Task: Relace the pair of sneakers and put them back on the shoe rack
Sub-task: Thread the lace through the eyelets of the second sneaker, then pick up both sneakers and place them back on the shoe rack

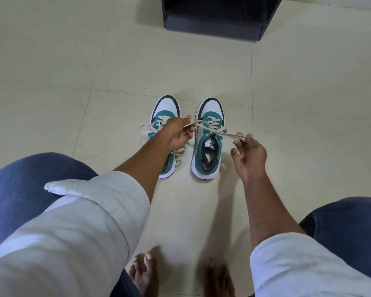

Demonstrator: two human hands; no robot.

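On the pale tiled floor (287,103) stand two teal-and-white sneakers (209,138), the left hand (178,133) and right hand (247,155) each pinching one end of the right shoe's white flat lace (204,124), pulled apart.

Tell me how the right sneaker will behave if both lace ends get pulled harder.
The right sneaker probably slides: it sits loose on smooth floor tile. Its lace looks flat and floppy, taut only between the left hand and right hand. Its wide flat sole should resist tipping.
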